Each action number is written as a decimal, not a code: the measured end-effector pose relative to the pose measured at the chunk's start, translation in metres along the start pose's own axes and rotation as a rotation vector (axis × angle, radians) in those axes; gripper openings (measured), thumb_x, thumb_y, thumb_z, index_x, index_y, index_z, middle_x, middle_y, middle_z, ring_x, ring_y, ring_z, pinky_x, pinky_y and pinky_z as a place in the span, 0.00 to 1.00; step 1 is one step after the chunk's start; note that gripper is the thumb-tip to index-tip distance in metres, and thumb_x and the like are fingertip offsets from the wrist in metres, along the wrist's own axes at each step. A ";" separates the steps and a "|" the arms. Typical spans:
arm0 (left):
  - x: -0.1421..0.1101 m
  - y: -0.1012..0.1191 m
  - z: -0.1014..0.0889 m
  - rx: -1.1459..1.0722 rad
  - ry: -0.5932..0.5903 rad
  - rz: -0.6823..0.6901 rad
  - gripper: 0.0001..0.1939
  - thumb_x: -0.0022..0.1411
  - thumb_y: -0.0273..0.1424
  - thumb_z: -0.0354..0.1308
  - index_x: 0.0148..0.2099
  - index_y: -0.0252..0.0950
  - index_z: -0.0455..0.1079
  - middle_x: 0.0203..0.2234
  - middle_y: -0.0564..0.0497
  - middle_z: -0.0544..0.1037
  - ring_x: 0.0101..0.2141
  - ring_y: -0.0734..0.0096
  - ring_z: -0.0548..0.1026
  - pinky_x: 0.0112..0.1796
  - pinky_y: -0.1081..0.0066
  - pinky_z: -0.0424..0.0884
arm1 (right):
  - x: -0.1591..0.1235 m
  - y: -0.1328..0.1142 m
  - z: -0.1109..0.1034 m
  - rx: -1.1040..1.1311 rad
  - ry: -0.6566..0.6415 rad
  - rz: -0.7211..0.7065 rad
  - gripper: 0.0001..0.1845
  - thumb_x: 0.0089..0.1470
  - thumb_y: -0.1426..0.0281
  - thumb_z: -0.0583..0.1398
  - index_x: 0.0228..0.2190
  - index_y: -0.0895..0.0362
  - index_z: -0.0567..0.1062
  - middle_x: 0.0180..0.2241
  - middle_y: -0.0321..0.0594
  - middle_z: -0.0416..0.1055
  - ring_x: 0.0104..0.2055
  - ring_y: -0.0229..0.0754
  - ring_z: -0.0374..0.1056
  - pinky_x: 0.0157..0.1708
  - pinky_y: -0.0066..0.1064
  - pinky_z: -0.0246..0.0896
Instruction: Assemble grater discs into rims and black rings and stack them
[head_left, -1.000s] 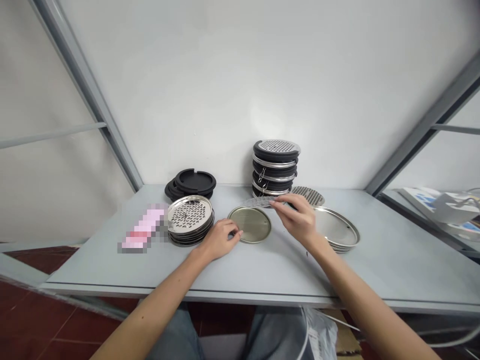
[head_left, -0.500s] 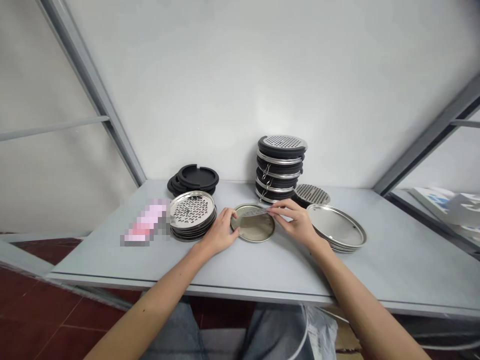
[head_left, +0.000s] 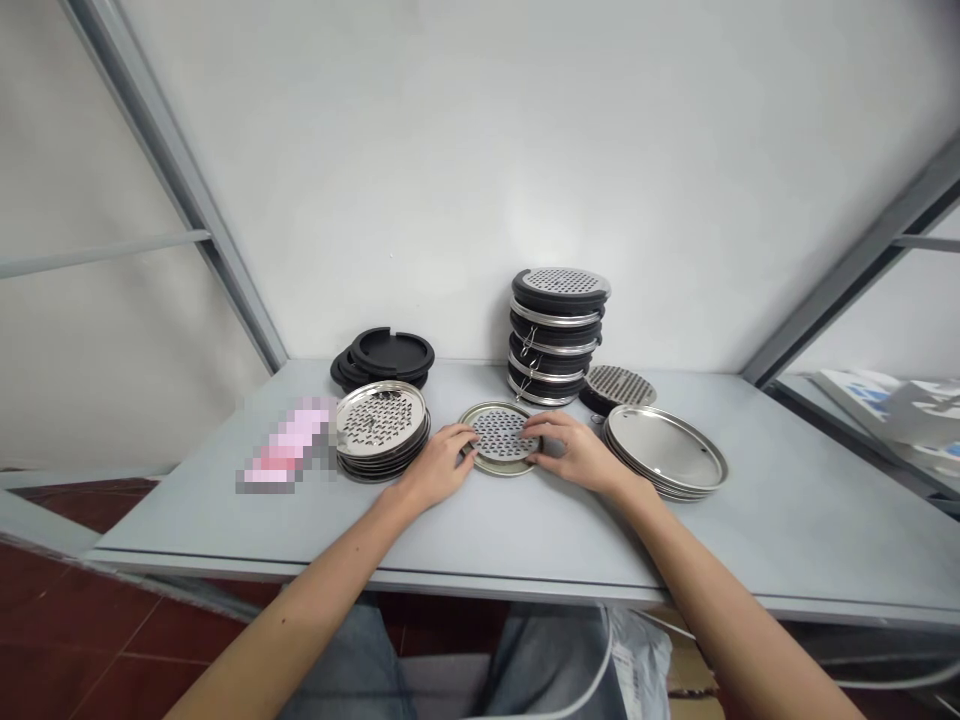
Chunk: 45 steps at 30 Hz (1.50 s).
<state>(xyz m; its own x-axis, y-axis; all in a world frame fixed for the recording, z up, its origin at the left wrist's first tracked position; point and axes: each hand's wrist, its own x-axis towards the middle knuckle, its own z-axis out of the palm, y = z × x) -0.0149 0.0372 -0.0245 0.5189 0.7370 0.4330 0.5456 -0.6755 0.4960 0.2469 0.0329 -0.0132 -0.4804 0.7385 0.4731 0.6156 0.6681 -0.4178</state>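
— What's just changed on the tabletop [head_left: 780, 540], looking through the head view?

— The perforated steel disc [head_left: 501, 434] now lies flat inside the gold-toned metal lid [head_left: 499, 468], mid-tabletop, no longer lifted in the fingers.

— And the grip on each side?

— Open on both: the left hand [head_left: 439, 465] rests against the lid's rim, the right hand [head_left: 570, 452] against the disc's edge, pinching nothing.

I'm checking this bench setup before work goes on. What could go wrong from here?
The perforated steel disc sits in the round metal tray with only the left hand and right hand steadying it, so it could slip off-centre. Its punched holes might nick skin. The tall stack of black-rimmed graters behind looks narrow and could topple if bumped.
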 end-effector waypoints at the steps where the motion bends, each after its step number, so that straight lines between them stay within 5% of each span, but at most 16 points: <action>1: 0.000 0.000 0.000 -0.005 0.003 0.001 0.11 0.62 0.24 0.53 0.47 0.34 0.71 0.46 0.43 0.75 0.47 0.61 0.73 0.51 0.60 0.69 | 0.000 0.001 0.000 -0.012 0.007 0.036 0.17 0.48 0.66 0.65 0.43 0.52 0.77 0.47 0.44 0.72 0.50 0.49 0.69 0.51 0.44 0.64; 10: 0.001 0.003 -0.002 0.000 0.007 0.023 0.11 0.61 0.23 0.54 0.45 0.35 0.71 0.41 0.45 0.77 0.45 0.61 0.74 0.49 0.61 0.70 | -0.001 0.007 -0.003 0.040 -0.065 0.263 0.25 0.45 0.61 0.67 0.45 0.56 0.75 0.45 0.45 0.76 0.46 0.52 0.72 0.49 0.46 0.67; 28: 0.001 0.001 -0.002 0.052 -0.017 0.048 0.08 0.61 0.25 0.55 0.43 0.35 0.71 0.40 0.46 0.77 0.44 0.62 0.74 0.48 0.62 0.70 | -0.002 0.006 0.007 -0.020 -0.079 0.149 0.21 0.53 0.62 0.61 0.47 0.56 0.74 0.50 0.49 0.72 0.53 0.52 0.67 0.55 0.47 0.61; 45: -0.002 0.001 -0.004 0.040 -0.070 0.009 0.11 0.65 0.29 0.55 0.50 0.36 0.68 0.48 0.45 0.71 0.48 0.62 0.72 0.52 0.62 0.67 | 0.001 -0.001 0.007 0.088 -0.050 0.219 0.21 0.51 0.62 0.62 0.45 0.58 0.74 0.48 0.48 0.73 0.51 0.51 0.68 0.53 0.45 0.62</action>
<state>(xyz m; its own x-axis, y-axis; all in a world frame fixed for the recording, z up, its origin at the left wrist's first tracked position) -0.0178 0.0353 -0.0221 0.5682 0.7286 0.3826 0.5657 -0.6834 0.4614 0.2415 0.0334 -0.0183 -0.3729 0.8688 0.3259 0.6525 0.4952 -0.5735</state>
